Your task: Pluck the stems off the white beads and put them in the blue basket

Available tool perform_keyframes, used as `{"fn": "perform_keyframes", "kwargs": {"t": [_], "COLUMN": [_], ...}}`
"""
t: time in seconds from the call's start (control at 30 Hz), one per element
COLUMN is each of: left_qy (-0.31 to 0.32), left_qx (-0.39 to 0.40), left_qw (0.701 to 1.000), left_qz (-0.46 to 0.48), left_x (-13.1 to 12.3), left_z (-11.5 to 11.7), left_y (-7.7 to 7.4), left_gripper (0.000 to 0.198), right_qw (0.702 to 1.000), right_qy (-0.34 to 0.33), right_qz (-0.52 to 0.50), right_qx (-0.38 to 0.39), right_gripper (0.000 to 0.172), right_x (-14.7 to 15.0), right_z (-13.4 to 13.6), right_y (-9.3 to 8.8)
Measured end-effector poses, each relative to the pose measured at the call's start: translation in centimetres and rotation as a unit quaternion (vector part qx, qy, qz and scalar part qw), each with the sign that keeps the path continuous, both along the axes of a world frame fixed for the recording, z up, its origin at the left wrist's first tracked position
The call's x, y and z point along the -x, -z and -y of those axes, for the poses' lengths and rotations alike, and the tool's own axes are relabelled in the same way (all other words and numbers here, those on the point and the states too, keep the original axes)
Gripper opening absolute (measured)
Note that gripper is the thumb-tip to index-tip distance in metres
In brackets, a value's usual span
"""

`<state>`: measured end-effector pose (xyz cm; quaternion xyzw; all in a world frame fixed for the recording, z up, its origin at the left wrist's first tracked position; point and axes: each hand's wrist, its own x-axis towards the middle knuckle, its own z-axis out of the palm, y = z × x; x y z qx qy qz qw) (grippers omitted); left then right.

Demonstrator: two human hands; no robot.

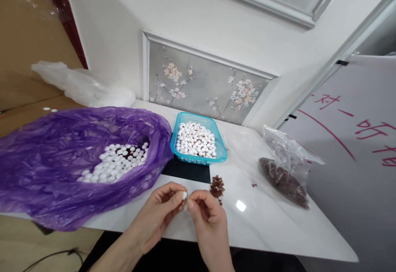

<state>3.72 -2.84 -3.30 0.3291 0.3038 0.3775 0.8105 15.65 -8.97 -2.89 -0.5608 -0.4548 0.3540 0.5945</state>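
Observation:
My left hand (161,210) pinches a small white round piece (185,195) between thumb and forefinger, above the front of the table. Close against it, my right hand (208,216) is closed in a pinch; whatever its fingertips hold is too small to make out. Just beyond the right hand lies a little heap of reddish-brown bits (217,186). Many similar white pieces fill a blue plastic basket (223,156) behind the hands. More of them lie in an open purple plastic bag (62,140) on the left, with some dark bits among them.
A clear bag (286,181) of brown bits rests on the white table (266,222) at right. Beneath the basket is a black mat (188,172). A whiteboard (349,189) with red writing stands at right; crumpled clear plastic (93,90) lies back left.

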Motion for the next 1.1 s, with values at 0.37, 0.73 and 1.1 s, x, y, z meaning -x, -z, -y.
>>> {"fn": "perform_keyframes", "kwargs": {"t": [0.37,0.73,1.1], "left_qy": [-0.012,-0.013,-0.034], "left_qx": [-0.016,0.022,0.012], "left_qw": [1.000,1.000,0.999], "left_qz": [-0.013,0.011,-0.024], "left_x": [-0.3,-0.2,-0.2], "left_z": [0.0,-0.1,-0.1], "left_y": [-0.5,-0.3,-0.6], "left_gripper": [0.009,0.013,0.020], "right_qw": [0.998,0.998,0.989], "right_qy": [0.020,-0.035,0.140], "right_qz": [0.050,-0.049,0.045], "right_qx": [-0.021,0.005,0.017], "right_gripper": [0.012,0.015,0.025], "right_x": [0.3,-1.1,-7.3], "right_z": [-0.3,-0.1,1.9], "right_y": [0.2,-0.5,1.3]}}
